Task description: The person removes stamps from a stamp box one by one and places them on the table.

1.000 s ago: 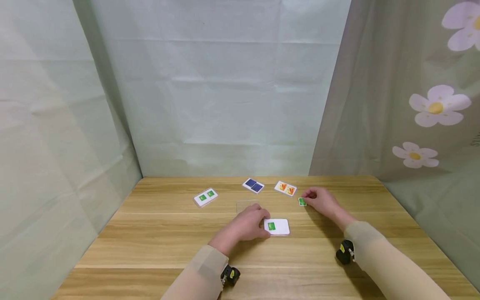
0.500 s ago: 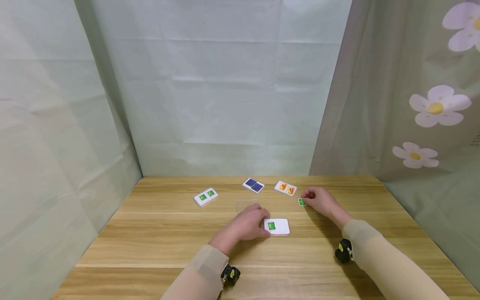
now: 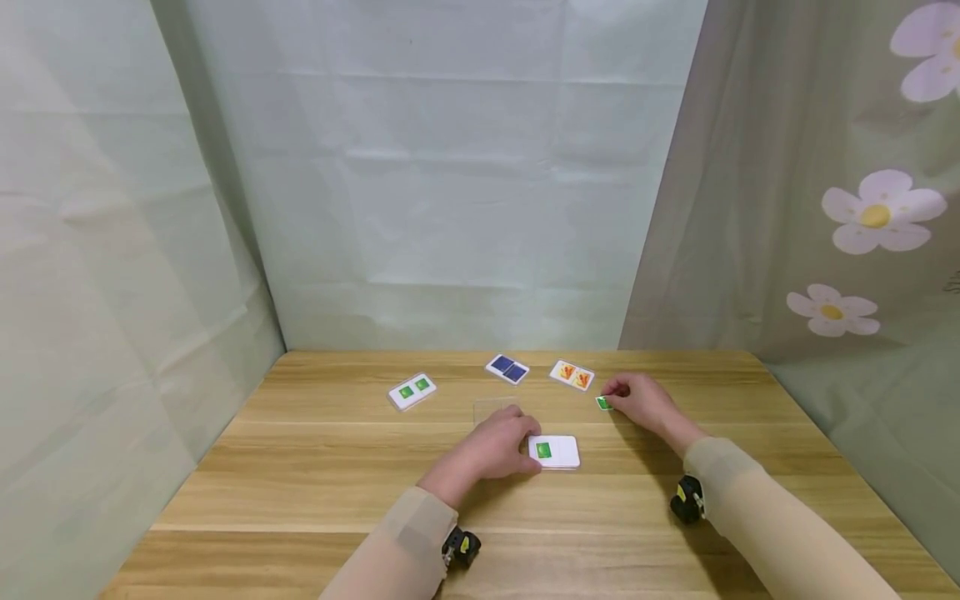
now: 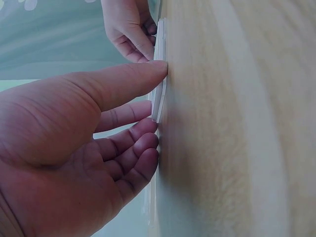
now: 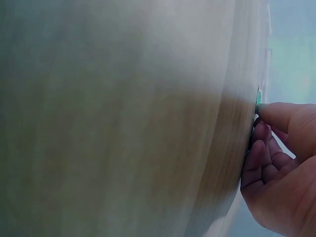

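Observation:
Near the table's middle, my left hand (image 3: 495,446) holds the left end of a white rectangular card (image 3: 564,451) by its near and far edges. The card bears one green picture on its left half and lies flat on a clear base. In the left wrist view, the thumb is against the near side of the card (image 4: 159,96), seen edge-on. Farther right, my right hand (image 3: 642,402) pinches a small square green card (image 3: 602,403) at the tabletop, its fingers covering part of it. Only a green sliver of this card (image 5: 258,97) shows by the thumb in the right wrist view.
A white card with two green pictures (image 3: 412,392) lies at the back left. Behind my hands lie a dark blue two-panel card (image 3: 507,369) and one with two orange pictures (image 3: 572,375). A clear plastic piece (image 3: 486,407) is partly behind my left hand. Curtains surround the wooden table (image 3: 300,467).
The small green card has tilted slightly in my right fingers. My left hand keeps its hold on the white card, and the other cards stay in place.

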A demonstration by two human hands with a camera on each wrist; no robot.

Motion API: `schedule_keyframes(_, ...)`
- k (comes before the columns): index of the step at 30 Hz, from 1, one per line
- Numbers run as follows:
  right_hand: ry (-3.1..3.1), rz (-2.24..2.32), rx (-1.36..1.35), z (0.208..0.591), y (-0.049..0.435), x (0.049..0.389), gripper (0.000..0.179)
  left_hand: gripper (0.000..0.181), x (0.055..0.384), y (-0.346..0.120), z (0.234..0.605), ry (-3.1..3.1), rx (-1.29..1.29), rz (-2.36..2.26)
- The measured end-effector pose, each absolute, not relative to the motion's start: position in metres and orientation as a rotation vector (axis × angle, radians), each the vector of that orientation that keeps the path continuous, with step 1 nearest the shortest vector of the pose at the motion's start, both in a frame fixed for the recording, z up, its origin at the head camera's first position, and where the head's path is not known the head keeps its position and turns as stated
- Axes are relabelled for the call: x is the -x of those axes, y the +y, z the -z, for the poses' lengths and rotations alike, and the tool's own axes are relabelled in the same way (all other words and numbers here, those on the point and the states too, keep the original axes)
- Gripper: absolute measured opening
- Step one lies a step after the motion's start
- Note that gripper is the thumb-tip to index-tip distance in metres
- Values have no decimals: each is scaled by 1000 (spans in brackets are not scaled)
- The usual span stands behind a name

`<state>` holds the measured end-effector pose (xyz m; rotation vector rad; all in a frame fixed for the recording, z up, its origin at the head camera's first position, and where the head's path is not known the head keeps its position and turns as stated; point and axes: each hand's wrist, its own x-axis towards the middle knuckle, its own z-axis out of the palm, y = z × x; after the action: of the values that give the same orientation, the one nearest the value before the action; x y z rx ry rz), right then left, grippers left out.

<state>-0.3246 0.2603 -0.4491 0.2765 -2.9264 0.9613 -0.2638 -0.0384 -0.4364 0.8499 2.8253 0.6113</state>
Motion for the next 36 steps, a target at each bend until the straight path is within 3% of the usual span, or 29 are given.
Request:
schedule_keyframes(21,-2900,-1024,-269,451,266,324,7,49,263,-35,437,2820,-862,-638)
schedule_keyframes(36,-2843,-1100,-370,439,248,304,10,50,263,-34,433,2809,-834,-654)
